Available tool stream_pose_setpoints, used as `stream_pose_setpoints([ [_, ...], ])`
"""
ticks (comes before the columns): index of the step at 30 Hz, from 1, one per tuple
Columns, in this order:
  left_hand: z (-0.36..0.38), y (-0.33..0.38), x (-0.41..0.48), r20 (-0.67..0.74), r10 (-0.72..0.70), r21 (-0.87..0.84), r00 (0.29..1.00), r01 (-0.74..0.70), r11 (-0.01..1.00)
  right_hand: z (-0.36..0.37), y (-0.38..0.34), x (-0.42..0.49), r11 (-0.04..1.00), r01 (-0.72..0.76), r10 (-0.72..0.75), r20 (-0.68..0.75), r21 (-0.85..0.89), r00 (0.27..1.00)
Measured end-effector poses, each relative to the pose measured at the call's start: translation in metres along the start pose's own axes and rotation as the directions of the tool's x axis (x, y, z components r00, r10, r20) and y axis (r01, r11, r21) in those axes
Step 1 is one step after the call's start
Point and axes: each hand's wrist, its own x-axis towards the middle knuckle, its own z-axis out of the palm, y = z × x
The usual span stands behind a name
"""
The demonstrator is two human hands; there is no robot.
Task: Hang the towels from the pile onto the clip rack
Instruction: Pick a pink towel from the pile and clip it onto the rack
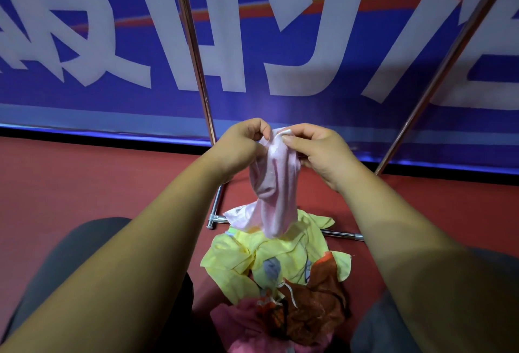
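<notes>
1. Above the red floor [84, 178], just in front of the rack's base bar [216, 206], the left hand [241, 142] and the right hand [317, 147] are holding up a pale pink towel [273, 184]. They are close together, and each is pinching the top hem between a curled thumb and fingers.
2. The pink towel is hanging bunched and narrow rather than spread out. Its lower end is reaching down to the far side of the pile [280, 268], and I cannot tell whether it is clear of the pile or touching it.
3. The pile is lying on the floor between the person's legs, well back from the floor's far edge under the blue banner [84, 91]. In it a yellow towel [238, 257] is showing on top, with a grey one [271, 268], a rust-brown one [317, 296] and a deeper pink one [238, 321] towards the near side.
4. The rack's left pole [193, 52] and right pole [438, 71] are rising out of the top of the view. The clips are not showing, and neither is any hung towel, so how many are already up cannot be told.
5. As I judge it, the person is finding an edge on one towel, ready for clipping. This towel is not yet hung, and at least four more are waiting in the pile, so much of the work is remaining.
</notes>
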Motion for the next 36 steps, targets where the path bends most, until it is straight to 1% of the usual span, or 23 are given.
stream_pose_setpoints([
  [4,0.001,-0.001,0.001,-0.001,0.010,0.023,1.000,-0.010,1.000,0.000,0.000,0.001,0.999,0.027,-0.030,-0.105,-0.029,0.994],
  [6,0.000,-0.001,0.001,-0.028,0.024,0.100,0.999,-0.022,0.995,0.000,0.000,0.002,0.997,0.041,-0.049,-0.148,-0.058,0.988],
  [8,-0.002,-0.002,0.001,-0.077,0.044,0.231,0.996,-0.025,0.973,-0.001,-0.002,0.003,0.994,0.057,-0.074,-0.203,-0.091,0.976],
  [11,-0.005,-0.005,-0.001,-0.125,0.091,0.442,0.988,-0.027,0.897,-0.006,-0.007,0.003,0.992,0.099,-0.116,-0.288,-0.073,0.951],
  [13,-0.006,-0.007,-0.004,-0.145,0.098,0.537,0.985,-0.005,0.844,-0.010,-0.009,0.003,0.989,0.129,-0.145,-0.320,-0.070,0.936],
  [16,-0.008,-0.006,-0.008,-0.099,0.067,0.629,0.993,0.010,0.777,-0.014,-0.009,0.002,0.984,0.133,-0.165,-0.343,-0.116,0.925],
  [18,-0.011,-0.005,-0.010,-0.056,0.040,0.711,0.998,0.012,0.704,-0.015,-0.008,0.002,0.980,0.132,-0.179,-0.366,-0.149,0.913],
  [19,-0.013,-0.005,-0.011,-0.060,0.028,0.731,0.998,0.025,0.681,-0.015,-0.009,0.002,0.979,0.135,-0.184,-0.373,-0.155,0.909],
  [20,-0.015,-0.004,-0.012,-0.070,0.017,0.732,0.997,0.040,0.680,-0.016,-0.009,0.001,0.979,0.136,-0.186,-0.376,-0.154,0.908],
  [22,-0.018,-0.002,-0.015,-0.109,0.040,0.691,0.993,0.047,0.721,-0.018,-0.010,-0.001,0.979,0.134,-0.184,-0.383,-0.154,0.905],
  [26,-0.018,0.006,-0.021,-0.205,0.195,0.615,0.959,-0.028,0.788,-0.019,-0.016,-0.008,0.966,0.152,-0.229,-0.422,-0.208,0.877],
  [29,-0.018,0.018,-0.027,-0.308,0.223,0.445,0.925,-0.067,0.893,-0.017,-0.026,-0.016,0.949,0.179,-0.284,-0.454,-0.261,0.845],
  [30,-0.019,0.025,-0.030,-0.332,0.226,0.399,0.916,-0.080,0.913,-0.016,-0.031,-0.020,0.940,0.192,-0.307,-0.456,-0.281,0.835],
  [34,-0.028,0.056,-0.040,-0.353,0.268,0.327,0.896,-0.150,0.933,-0.014,-0.057,-0.035,0.911,0.225,-0.371,-0.450,-0.345,0.812],
  [36,-0.035,0.077,-0.045,-0.352,0.279,0.283,0.893,-0.183,0.941,-0.014,-0.077,-0.041,0.900,0.261,-0.401,-0.430,-0.348,0.808],
])
